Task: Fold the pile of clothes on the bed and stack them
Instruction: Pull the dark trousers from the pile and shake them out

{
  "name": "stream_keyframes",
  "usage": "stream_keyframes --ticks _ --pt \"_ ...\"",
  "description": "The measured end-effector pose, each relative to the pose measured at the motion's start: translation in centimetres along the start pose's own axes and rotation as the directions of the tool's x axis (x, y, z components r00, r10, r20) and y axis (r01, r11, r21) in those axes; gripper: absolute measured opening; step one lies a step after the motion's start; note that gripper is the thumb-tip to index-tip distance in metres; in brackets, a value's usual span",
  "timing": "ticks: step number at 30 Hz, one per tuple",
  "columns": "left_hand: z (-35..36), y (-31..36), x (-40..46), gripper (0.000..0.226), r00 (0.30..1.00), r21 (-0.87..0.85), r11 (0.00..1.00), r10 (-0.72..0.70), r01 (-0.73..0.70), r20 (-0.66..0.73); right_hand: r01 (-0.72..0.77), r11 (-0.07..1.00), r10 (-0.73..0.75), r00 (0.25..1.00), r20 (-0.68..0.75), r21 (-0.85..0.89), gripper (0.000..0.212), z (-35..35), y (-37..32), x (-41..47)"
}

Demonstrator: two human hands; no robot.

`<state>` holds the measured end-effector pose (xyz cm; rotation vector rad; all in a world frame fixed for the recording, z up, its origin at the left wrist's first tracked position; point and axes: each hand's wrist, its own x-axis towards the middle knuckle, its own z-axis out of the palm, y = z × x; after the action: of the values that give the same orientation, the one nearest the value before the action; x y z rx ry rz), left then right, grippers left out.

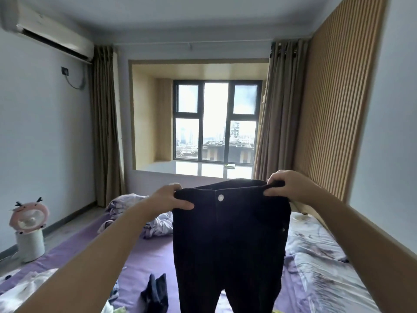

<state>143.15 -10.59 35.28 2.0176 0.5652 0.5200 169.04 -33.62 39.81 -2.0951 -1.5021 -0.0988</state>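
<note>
A pair of black trousers (230,240) with a white button hangs in the air above the bed, front side toward me, legs dangling down. My left hand (171,198) grips the left end of the waistband. My right hand (286,185) grips the right end. The waistband is stretched wide between them. Below, on the purple sheet (144,256), lies a dark blue garment (155,292), with bits of other clothes at the bottom edge, partly hidden by my left arm.
A crumpled lilac floral quilt (155,224) lies at the far side of the bed, and a floral pillow or cover (316,256) at the right. A pink cartoon fan (28,227) stands at the left. Slatted headboard wall on the right, window ahead.
</note>
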Motion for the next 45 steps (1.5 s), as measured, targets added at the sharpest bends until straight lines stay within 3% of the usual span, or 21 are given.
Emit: stream_keyframes --ticks 4,7,11,16,22,27,29,31,33,34,38,40,42,43,45 --pt "1.2 -0.6 -0.2 0.027 1.000 -0.034 0.999 0.020 -0.019 0.023 -0.043 0.999 0.043 0.998 0.037 -0.012 0.018 0.4 0.5 -1.0" --pt "1.3 -0.1 -0.1 0.047 0.999 0.009 0.999 0.032 -0.032 0.020 -0.081 0.993 0.090 0.991 0.101 -0.089 0.017 0.6 0.5 -1.2" --pt "-0.2 0.5 -0.1 0.066 1.000 -0.007 1.000 0.006 -0.006 -0.016 -0.064 0.991 0.070 0.996 0.047 -0.118 0.019 0.2 0.1 -1.4" --pt "-4.6 1.1 -0.5 0.035 0.987 -0.134 0.991 0.018 0.004 0.163 -0.053 0.998 0.050 0.995 -0.086 -0.041 0.022 -1.3 -1.2 -1.3" --pt "-6.8 3.4 0.5 0.027 0.996 -0.303 0.950 0.062 -0.078 -0.063 -0.026 0.998 0.037 0.975 -0.221 0.051 0.017 -2.5 -3.5 -0.7" --pt "-8.1 4.6 1.0 0.022 0.993 -0.447 0.889 0.061 -0.098 -0.097 -0.124 0.987 0.145 0.964 -0.222 0.105 0.014 -2.1 -4.8 0.0" --pt "-8.4 4.3 1.1 0.018 0.981 -0.430 0.893 0.054 -0.131 -0.188 -0.144 0.982 0.166 0.969 -0.183 0.125 0.019 -1.8 -5.1 0.1" --pt "-8.7 4.0 1.3 0.013 0.960 -0.423 0.890 0.051 -0.170 -0.277 -0.160 0.939 0.194 0.977 -0.083 0.305 0.030 -1.7 -5.4 0.1" --pt "-9.1 3.9 1.6 0.010 0.947 -0.394 0.898 0.069 -0.196 -0.315 -0.203 0.889 0.215 0.976 0.017 0.410 0.044 -1.9 -5.8 0.1" --pt "-9.4 4.0 1.6 0.010 0.945 -0.380 0.903 0.076 -0.200 -0.318 -0.214 0.889 0.220 0.975 0.033 0.404 0.040 -2.1 -6.0 0.1" --pt "-10.9 5.0 2.1 0.012 0.926 -0.245 0.936 0.162 -0.254 -0.340 -0.127 0.855 0.234 0.959 -0.156 0.503 0.014 -2.9 -7.4 0.7" --pt "-11.6 5.9 2.5 0.019 0.891 0.071 0.960 0.279 -0.272 -0.359 -0.083 0.816 0.265 0.933 -0.243 0.572 0.018 -3.1 -8.0 1.2" --pt "-11.8 6.8 2.6 0.028 0.856 0.349 0.916 0.335 -0.198 -0.394 -0.082 0.811 0.304 0.905 -0.298 0.579 0.025 -3.3 -8.5 1.8" --pt "-11.8 7.2 2.5 0.031 0.855 0.367 0.912 0.332 -0.183 -0.398 -0.085 0.788 0.334 0.891 -0.307 0.610 0.030 -3.3 -8.7 2.0" --pt "-12.3 7.3 2.3 0.030 0.896 0.174 0.962 0.259 -0.208 -0.361 -0.075 0.669 0.398 0.877 -0.271 0.739 0.040 -3.5 -8.8 2.2"
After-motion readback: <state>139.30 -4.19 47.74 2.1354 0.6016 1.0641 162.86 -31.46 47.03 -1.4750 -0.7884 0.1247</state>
